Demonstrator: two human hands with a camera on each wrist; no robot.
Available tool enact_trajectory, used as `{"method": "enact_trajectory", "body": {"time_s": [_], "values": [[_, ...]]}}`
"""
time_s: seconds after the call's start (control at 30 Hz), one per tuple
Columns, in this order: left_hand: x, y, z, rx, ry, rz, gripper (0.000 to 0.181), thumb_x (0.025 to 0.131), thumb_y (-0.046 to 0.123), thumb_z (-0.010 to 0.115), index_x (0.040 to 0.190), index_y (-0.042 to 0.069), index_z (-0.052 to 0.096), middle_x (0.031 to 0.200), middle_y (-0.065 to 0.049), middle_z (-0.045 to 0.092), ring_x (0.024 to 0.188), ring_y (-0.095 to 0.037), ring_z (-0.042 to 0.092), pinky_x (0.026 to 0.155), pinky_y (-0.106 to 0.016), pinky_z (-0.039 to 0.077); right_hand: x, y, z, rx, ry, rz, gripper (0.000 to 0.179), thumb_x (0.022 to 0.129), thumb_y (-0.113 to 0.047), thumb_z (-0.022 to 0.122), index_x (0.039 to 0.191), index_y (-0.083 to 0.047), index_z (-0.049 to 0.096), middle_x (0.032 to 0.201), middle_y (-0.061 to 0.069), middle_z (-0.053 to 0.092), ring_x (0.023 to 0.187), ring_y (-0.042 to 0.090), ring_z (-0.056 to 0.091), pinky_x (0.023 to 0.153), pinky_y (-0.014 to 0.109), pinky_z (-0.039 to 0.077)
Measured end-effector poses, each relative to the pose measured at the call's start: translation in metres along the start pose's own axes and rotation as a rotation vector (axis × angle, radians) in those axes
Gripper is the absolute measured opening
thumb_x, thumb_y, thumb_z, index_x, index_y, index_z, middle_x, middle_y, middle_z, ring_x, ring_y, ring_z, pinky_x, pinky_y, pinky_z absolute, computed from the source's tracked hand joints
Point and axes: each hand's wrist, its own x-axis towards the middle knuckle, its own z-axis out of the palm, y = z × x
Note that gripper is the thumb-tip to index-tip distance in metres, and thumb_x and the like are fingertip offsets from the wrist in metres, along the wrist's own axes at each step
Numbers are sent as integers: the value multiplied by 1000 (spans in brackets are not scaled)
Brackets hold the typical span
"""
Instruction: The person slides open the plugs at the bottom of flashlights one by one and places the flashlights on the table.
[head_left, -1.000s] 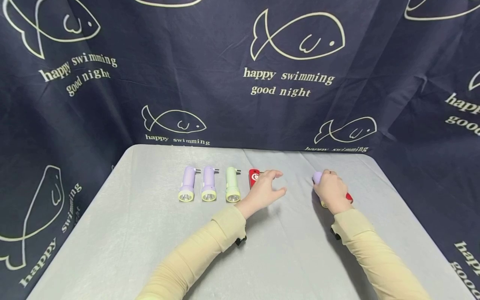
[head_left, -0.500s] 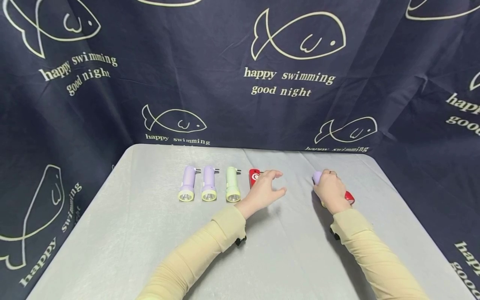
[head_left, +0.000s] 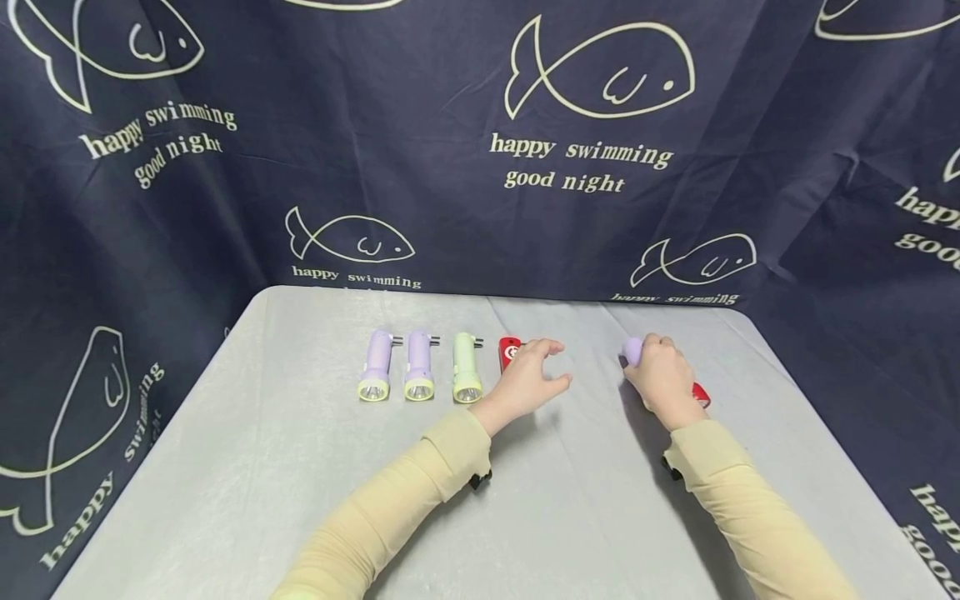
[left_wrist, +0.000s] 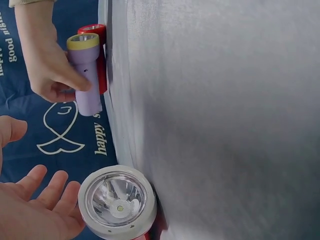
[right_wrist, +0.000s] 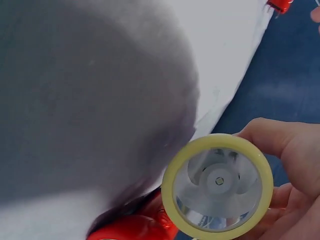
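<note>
My right hand grips a purple flashlight with a yellow rim, thumb and fingers round its barrel. In the right wrist view its round lens faces the camera. Right beside it, partly hidden by that hand, is a red flashlight. My left hand holds nothing; its fingers are spread and relaxed above the table. Just left of it, partly covered in the head view, lies another red flashlight. The left wrist view shows its pale-rimmed lens close to my fingertips.
Left of my left hand lie a green flashlight and two purple ones, a nearer purple flashlight and an outer purple flashlight. Their plug prongs point right. The grey-covered table meets a dark blue fish-print cloth behind.
The purple flashlight in my right hand has shifted slightly left, and its yellow rim has gone out of sight behind the hand in the head view. My left hand stays in place.
</note>
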Motion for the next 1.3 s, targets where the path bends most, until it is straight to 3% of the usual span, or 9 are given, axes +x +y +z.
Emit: {"method": "enact_trajectory", "body": {"time_s": [0.47,0.7,0.93,1.1,1.3], "values": [[1,0,-2,-42,7,-29,47,87,26,65,129,8,52,128,-5,56,117,-18,52,99,-28,44,-4,-18,-18,47,57,-21,38,71,-17,70,92,7,50,85,27,51,76,50,56,55,60,44],[2,0,-1,-70,19,-54,46,88,26,64,128,7,52,127,-7,57,116,-20,54,98,-29,45,-7,-29,-31,83,55,-24,42,74,-22,70,104,4,54,92,24,55,77,47,58,56,57,45],[1,4,-2,-95,29,-57,46,87,26,64,127,7,53,126,-6,57,114,-19,54,97,-28,45,-12,-46,-42,118,57,-51,41,73,-19,69,105,3,55,93,23,57,75,43,59,57,55,46],[1,7,-5,-155,35,-78,44,87,25,63,127,7,54,123,-5,58,114,-18,54,96,-27,46,-14,-56,-46,147,76,-75,41,73,-18,68,107,2,55,93,22,58,76,41,59,59,52,46],[5,7,-6,-320,49,-158,41,87,23,65,125,8,57,122,-5,61,110,-17,58,90,-26,50,-16,-65,-50,180,111,-119,41,73,-16,68,107,2,55,92,20,59,78,37,58,61,52,46]]}}
